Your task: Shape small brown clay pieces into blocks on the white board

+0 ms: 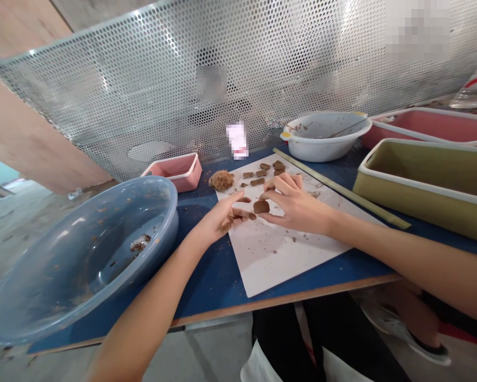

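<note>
My left hand (222,216) and my right hand (296,204) meet over a white board (278,249) on the blue table. Between their fingertips lies a small flat piece of brown clay (261,206). The left fingers reach out and touch its left side. The right fingers curl round it from the right and above. Several smaller clay pieces (262,172) lie in a group at the board's far end. A rough brown lump of clay (221,180) sits at the board's far left corner.
A large blue plastic basin (31,297) overhangs the table's left edge. A pink tray (190,172), a white bowl (326,151), an olive tray (421,212) and a red tray (429,124) stand along the back and right. A bamboo stick (341,188) lies beside the board. Perforated metal screen behind.
</note>
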`<state>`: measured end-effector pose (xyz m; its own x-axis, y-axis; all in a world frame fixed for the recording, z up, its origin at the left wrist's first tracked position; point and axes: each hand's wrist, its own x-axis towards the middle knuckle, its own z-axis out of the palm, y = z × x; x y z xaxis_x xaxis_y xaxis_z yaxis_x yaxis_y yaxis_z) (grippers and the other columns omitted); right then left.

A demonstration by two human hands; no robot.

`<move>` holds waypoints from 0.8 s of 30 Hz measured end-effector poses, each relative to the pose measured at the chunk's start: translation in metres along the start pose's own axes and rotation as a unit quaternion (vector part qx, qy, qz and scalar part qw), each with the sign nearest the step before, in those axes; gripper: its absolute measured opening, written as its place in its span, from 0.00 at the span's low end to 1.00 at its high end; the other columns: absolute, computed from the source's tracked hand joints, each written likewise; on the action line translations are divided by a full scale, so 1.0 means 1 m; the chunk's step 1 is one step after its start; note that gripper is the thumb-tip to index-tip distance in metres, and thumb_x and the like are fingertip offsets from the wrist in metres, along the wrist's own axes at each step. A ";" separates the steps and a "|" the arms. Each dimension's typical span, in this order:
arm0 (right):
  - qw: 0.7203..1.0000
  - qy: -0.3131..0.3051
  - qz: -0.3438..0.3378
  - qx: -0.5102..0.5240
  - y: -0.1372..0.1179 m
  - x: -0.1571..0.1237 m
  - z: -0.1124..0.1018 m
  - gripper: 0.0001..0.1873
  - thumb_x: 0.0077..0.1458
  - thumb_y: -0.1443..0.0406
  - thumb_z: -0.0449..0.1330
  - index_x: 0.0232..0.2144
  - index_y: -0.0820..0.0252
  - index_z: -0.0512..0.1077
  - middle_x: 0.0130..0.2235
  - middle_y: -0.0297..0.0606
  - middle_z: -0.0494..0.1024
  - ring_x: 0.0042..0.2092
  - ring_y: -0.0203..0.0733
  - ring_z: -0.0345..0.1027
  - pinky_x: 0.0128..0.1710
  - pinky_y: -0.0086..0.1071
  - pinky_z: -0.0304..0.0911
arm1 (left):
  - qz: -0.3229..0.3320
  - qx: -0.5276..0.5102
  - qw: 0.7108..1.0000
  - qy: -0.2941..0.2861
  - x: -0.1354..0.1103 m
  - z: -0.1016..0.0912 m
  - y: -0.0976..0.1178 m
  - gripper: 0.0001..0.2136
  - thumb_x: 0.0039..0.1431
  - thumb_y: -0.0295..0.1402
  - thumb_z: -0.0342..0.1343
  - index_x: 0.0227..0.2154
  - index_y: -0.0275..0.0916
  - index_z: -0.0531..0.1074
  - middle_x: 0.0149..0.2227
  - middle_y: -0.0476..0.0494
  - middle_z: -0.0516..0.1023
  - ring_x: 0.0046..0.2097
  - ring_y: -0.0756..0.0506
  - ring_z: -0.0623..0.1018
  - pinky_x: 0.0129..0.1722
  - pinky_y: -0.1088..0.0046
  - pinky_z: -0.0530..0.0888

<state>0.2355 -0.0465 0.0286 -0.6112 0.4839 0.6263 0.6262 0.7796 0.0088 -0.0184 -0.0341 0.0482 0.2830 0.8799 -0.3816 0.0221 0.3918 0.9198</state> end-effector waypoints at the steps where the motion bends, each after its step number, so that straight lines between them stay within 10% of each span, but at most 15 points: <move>1: 1.000 -0.008 0.006 0.008 0.001 0.000 0.001 0.13 0.76 0.54 0.60 0.47 0.58 0.76 0.53 0.50 0.75 0.55 0.56 0.66 0.56 0.50 0.60 | 0.017 -0.004 1.000 0.017 0.000 -0.002 0.002 0.21 0.57 0.51 0.72 0.44 0.41 0.80 0.34 0.40 0.86 0.39 0.43 0.84 0.43 0.69 0.76; 11: 0.991 -0.094 0.072 0.061 0.035 0.012 0.005 0.19 0.73 0.48 0.60 0.44 0.55 0.79 0.63 0.53 0.72 0.68 0.68 0.63 0.67 0.63 0.61 | 0.228 0.051 0.960 0.153 0.025 -0.015 -0.012 0.14 0.55 0.42 0.65 0.39 0.39 0.78 0.24 0.45 0.80 0.28 0.48 0.75 0.29 0.73 0.61; 24: 0.981 -0.191 0.023 0.036 0.085 0.030 0.045 0.21 0.73 0.47 0.60 0.45 0.55 0.84 0.63 0.55 0.75 0.65 0.71 0.66 0.64 0.66 0.62 | 0.278 0.162 0.934 0.158 0.032 -0.018 -0.026 0.08 0.61 0.35 0.58 0.41 0.41 0.76 0.26 0.47 0.83 0.33 0.43 0.82 0.40 0.67 0.73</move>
<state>0.2482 0.0521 0.0132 -0.7279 0.6227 0.2870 0.6306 0.7724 -0.0763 -0.0272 -0.0107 0.0106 0.0416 0.9785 0.2020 0.2593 -0.2059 0.9436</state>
